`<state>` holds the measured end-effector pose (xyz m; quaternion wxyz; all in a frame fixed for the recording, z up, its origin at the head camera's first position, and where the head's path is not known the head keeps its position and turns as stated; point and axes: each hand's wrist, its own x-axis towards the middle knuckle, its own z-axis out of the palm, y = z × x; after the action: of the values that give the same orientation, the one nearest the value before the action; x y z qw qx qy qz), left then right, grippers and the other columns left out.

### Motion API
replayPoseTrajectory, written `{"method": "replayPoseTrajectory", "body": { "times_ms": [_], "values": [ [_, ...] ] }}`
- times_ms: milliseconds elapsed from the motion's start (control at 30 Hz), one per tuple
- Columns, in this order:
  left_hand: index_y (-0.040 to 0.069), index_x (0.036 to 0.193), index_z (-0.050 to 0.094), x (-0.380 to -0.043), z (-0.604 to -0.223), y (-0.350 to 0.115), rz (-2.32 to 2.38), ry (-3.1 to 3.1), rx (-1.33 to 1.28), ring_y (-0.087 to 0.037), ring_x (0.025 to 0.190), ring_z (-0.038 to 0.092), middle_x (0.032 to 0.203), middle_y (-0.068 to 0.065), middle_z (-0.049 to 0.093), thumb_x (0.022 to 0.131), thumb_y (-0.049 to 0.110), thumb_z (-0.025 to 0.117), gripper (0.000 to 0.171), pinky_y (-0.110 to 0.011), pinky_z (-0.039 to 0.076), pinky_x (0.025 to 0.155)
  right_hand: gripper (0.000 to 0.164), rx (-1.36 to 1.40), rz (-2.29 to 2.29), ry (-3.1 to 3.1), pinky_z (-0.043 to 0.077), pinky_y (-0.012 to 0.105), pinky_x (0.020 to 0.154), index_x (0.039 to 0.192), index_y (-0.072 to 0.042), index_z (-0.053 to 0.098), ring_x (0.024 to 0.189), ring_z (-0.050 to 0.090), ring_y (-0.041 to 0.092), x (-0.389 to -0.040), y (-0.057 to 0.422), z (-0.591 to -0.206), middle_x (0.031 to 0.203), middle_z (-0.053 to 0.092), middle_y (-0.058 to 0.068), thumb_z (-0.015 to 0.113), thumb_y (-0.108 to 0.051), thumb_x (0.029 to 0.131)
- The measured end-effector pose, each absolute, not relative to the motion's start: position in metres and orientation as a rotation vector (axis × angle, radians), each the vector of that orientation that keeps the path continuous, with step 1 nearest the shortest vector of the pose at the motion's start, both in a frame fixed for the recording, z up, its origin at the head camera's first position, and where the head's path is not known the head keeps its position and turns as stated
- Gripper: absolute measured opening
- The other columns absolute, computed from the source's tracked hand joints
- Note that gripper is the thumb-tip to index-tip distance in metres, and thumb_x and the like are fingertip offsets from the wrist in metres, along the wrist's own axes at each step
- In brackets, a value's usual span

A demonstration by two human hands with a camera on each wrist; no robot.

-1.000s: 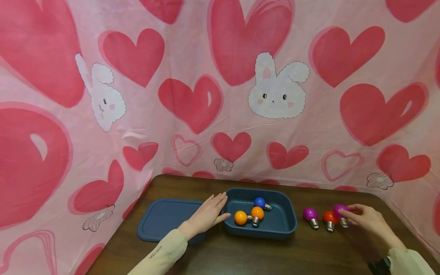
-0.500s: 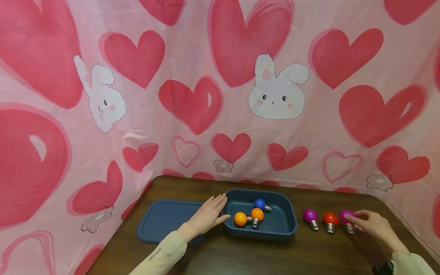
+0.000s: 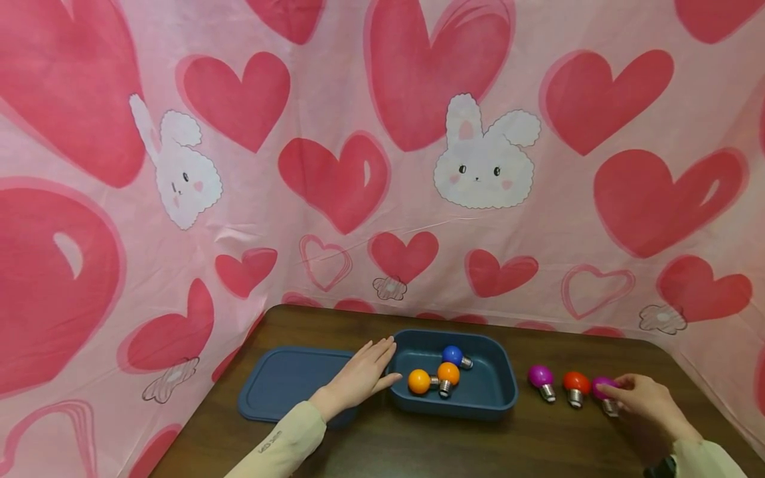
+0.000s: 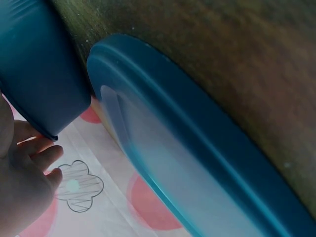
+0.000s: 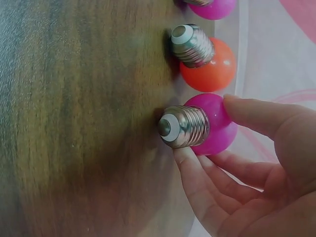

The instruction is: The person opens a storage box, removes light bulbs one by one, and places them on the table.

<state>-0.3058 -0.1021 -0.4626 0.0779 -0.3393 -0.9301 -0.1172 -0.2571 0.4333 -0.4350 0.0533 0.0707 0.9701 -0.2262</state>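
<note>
My right hand (image 3: 648, 399) pinches a purple light bulb (image 5: 215, 123) between thumb and fingers, its metal screw base pointing toward me. Just left of it lies a red light bulb (image 3: 576, 385), and beyond that a second purple bulb (image 3: 540, 377), making a row on the table. My left hand (image 3: 361, 373) rests with straight fingers at the left rim of a dark blue box (image 3: 490, 406). Inside the box are a blue bulb (image 3: 452, 356) and two orange bulbs, one at the left (image 3: 419, 381) and one near the middle (image 3: 448, 374).
A flat blue lid (image 3: 293, 382) lies on the wooden table (image 3: 454, 448) left of the box, partly under my left forearm. Behind the table hangs a pink cloth (image 3: 406, 199) with hearts and rabbits.
The held purple bulb has moved right and then down toward the table, ending beside the red bulb. My left hand has stayed at the box rim.
</note>
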Motion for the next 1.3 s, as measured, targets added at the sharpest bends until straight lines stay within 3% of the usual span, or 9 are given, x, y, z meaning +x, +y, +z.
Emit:
{"method": "replayPoseTrajectory", "body": {
  "times_ms": [567,833,1300],
  "values": [
    [0.004,0.150,0.042,-0.3049,-0.4614,-0.1016,-0.315,-2.784,-1.005,-0.025,0.146,0.041,0.158,-0.011,0.041,0.100,0.047,0.051,0.066,-0.049,0.030,0.122,0.071,0.207,-0.672,2.921,0.052,0.040,0.071,0.112,0.016,0.059,0.077,0.062,0.016,-0.2601,0.4321,-0.4391,0.085,0.071,0.007,0.061,-0.052,0.093],
    [0.004,0.149,0.043,-0.3038,-0.4597,-0.1010,-0.319,-2.783,-1.006,-0.025,0.146,0.041,0.158,-0.011,0.042,0.100,0.046,0.051,0.065,-0.049,0.030,0.122,0.072,0.213,-0.711,2.918,0.049,0.031,0.065,0.113,0.018,0.058,0.069,0.062,0.013,-0.2596,0.4318,-0.4414,0.083,0.070,0.005,0.061,-0.051,0.093],
    [0.004,0.150,0.041,-0.3039,-0.4584,-0.1012,-0.336,-2.803,-1.005,-0.025,0.147,0.040,0.159,-0.011,0.040,0.100,0.047,0.050,0.066,-0.048,0.029,0.123,0.073,0.197,-0.681,2.913,0.049,0.032,0.067,0.114,0.017,0.058,0.076,0.061,0.014,-0.2599,0.4348,-0.4391,0.084,0.070,0.005,0.059,-0.053,0.094]
  ]
}}
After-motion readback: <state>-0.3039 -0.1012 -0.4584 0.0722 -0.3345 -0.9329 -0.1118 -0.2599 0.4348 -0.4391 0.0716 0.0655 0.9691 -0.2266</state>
